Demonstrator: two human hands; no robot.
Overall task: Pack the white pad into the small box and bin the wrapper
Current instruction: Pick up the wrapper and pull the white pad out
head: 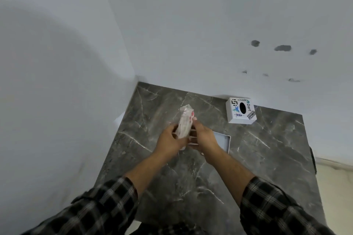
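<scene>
Clear-wrapped white pad clasped between left hand and right hand, above marble counter.

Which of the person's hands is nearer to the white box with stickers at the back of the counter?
Right. The right hand lies below and left of the sticker box, with bare counter between them. The left hand, gripping the wrapped pad, sits further left.

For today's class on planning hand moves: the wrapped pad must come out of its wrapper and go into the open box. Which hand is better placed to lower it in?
Probably the right hand: it hovers directly over the open box, while the left hand grips the wrapper, farther left.
</scene>
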